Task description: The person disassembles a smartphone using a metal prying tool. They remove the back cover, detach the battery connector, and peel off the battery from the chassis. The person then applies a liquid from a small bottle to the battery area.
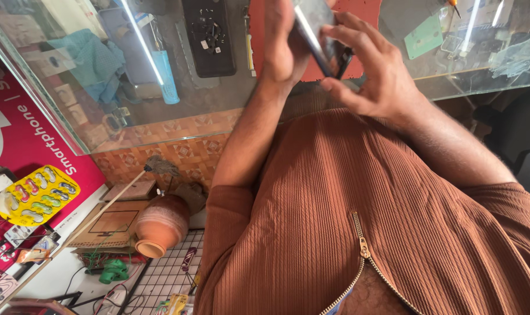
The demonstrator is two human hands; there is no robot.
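Head view: we see both hands holding a phone (320, 35) edge-on above the glass counter (218, 111). Left hand (282, 41) clamps one side; right hand (370, 70) w/ fingers curled round the other. Risk: thin edge grip may slip, dropping it onto glass.

Dark smartphone (322, 35), tilted edge-on
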